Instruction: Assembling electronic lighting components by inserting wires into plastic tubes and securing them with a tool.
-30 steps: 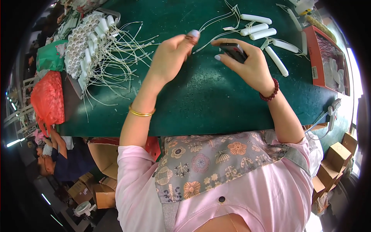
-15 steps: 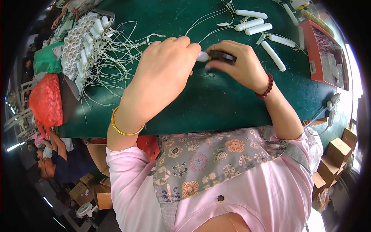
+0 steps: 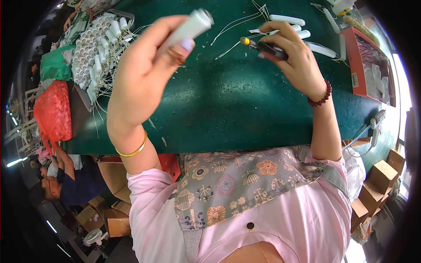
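Observation:
A white cylinder (image 3: 193, 27), one end capped in grey, is gripped in my left hand (image 3: 138, 79), raised over the far left of the table with the thumb along its side. Motion blurs its outline a little. My right hand (image 3: 300, 61) closes around a short black tool (image 3: 275, 50) with a round yellow tip (image 3: 244, 40); its exact kind is not clear. The tip points left and is well apart from the cylinder. Beyond the right hand lie several white cylinders (image 3: 287, 19) with thin white wires.
On the left a tray (image 3: 83, 100) holds many white tubes with loose wires, beside a green bag (image 3: 53, 65) and a red bag (image 3: 52, 111). A red box (image 3: 357, 76) of parts stands at the right. The green table (image 3: 237, 118) carries small scraps.
My hands have drawn apart. The left has swung left and turned, bringing the white cylinder into view. My right hand has shifted right and slightly farther away with the black tool.

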Motion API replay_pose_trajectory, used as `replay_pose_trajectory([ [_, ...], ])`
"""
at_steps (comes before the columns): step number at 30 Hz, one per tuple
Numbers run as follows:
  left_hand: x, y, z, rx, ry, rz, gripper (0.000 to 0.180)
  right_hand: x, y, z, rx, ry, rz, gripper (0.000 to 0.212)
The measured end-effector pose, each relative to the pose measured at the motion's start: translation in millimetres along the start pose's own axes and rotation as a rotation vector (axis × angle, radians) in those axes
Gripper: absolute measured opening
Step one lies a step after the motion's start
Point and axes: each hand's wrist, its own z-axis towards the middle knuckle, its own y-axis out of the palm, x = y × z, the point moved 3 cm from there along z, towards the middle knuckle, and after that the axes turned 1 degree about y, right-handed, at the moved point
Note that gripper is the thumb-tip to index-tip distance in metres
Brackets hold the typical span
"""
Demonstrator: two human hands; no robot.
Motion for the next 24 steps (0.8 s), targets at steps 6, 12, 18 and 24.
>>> replay_pose_trajectory([
  [6,-8.4,38.0,15.3,0.209,-0.368,-1.143,0.037,-60.0,24.2,-3.6,-0.233,-0.383,0.687,0.021],
  [12,-53.8,28.6,16.7,0.207,-0.029,-1.197,0.035,-67.3,50.7,-11.9,-0.577,-0.128,0.803,0.025],
  [18,-69.9,-22.6,6.1,0.522,0.022,-0.646,0.033,-72.8,47.3,-18.5,-0.709,-0.156,0.793,0.023],
  [24,-100.3,-75.5,-3.7,0.425,-0.172,-0.495,0.034,-79.9,55.7,-16.5,-0.706,-0.086,0.948,0.02],
])
